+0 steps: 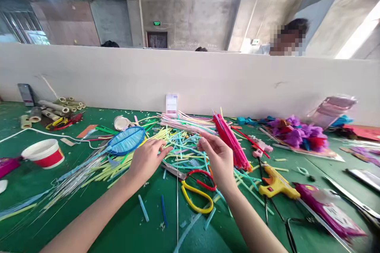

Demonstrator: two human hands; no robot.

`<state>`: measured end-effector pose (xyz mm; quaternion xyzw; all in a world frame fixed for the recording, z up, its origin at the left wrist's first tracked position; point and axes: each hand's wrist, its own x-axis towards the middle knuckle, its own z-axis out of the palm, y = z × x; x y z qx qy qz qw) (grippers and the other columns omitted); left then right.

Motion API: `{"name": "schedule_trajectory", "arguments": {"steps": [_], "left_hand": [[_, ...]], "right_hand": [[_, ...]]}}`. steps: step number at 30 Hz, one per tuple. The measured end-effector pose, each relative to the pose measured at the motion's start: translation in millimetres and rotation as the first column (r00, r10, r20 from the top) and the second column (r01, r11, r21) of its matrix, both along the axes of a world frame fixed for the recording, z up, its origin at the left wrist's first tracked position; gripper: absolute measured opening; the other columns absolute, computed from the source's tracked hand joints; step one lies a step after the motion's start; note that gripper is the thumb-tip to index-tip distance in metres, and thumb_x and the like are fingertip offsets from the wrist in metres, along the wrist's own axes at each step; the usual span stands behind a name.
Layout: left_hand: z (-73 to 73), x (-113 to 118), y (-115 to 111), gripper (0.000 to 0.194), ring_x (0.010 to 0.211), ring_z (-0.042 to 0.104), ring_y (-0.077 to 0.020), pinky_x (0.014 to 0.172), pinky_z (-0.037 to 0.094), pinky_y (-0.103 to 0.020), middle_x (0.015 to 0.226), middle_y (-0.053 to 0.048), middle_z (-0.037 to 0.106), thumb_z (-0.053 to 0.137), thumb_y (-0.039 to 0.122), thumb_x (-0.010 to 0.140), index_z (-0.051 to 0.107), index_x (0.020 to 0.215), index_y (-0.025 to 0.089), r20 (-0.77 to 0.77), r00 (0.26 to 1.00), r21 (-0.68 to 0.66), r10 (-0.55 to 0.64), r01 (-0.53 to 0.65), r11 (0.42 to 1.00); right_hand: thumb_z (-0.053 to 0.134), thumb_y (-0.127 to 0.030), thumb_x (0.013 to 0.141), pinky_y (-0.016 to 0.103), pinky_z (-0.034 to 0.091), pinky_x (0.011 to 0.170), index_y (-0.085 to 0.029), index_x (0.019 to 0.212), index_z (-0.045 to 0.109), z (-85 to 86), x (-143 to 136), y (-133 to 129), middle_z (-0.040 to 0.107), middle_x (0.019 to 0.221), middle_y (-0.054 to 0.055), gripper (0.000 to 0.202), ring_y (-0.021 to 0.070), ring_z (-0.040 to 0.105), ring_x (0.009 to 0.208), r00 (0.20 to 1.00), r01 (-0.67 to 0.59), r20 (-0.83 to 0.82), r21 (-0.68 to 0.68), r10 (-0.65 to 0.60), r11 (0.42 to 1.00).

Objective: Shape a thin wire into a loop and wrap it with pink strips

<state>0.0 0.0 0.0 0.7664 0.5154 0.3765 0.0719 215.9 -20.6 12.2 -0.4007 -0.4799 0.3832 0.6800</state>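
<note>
We had both bare hands over the green desk [118, 221], at the near side of a loose pile of fuzzy sticks [184, 138] in pale blue, green, yellow and pink. Our left hand [148, 154] was at the pile's left part, fingers curled and the thumb near them, leaving a narrow gap; we could not tell whether it pinched anything. Our right hand [218, 156] was at the pile's right part, palm partly turned inward, with its thumb and forefinger close together by a pale blue stick; we could not make out whether they gripped it.

Between our hands and slightly nearer to us lay the scissors [191, 185], with one red and one yellow handle loop, blades pointing toward our left hand. A thin wire [177, 209] ran toward us, crossing the scissors in our view. The blue oval frame [126, 140] lay to the left of our left hand, near a spread of thin silvery wires [78, 178]. A bundle of red and pink sticks [233, 142] lay just beyond and right of our right hand. Farther right we saw the yellow glue gun [277, 184], and at far left a paper cup [44, 153].
</note>
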Motion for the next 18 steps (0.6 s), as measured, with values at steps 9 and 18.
{"name": "schedule_trajectory", "arguments": {"steps": [9, 18], "left_hand": [[24.8, 16.5, -3.3, 0.038, 0.107, 0.070, -0.0243, 0.097, 0.052, -0.035, 0.108, -0.011, 0.077, 0.066, 0.043, 0.089, 0.066, 0.117, 0.017, 0.685, 0.694, -0.199, -0.223, 0.472, 0.859], [11.1, 19.7, -7.2, 0.026, 0.092, 0.074, -0.0239, 0.083, 0.057, -0.032, 0.098, -0.008, 0.079, 0.071, 0.036, 0.086, 0.074, 0.104, 0.017, 0.733, 0.658, -0.279, -0.173, 0.522, 0.806]], "right_hand": [[0.076, -0.036, 0.081, 0.025, 0.054, 0.068, -0.023, 0.100, 0.075, -11.4, 0.4, 0.7, 0.069, 0.078, 0.000, 0.023, 0.0128, 0.065, 0.073, 0.984, -0.149, -0.097, 0.021, 0.150, 0.989], [0.063, -0.047, 0.090, 0.021, 0.048, 0.045, -0.020, 0.104, 0.071, -8.9, -3.3, -6.1, 0.070, 0.080, 0.002, 0.032, 0.0105, 0.063, 0.052, 0.934, -0.342, 0.071, -0.099, 0.349, 0.935]]}}
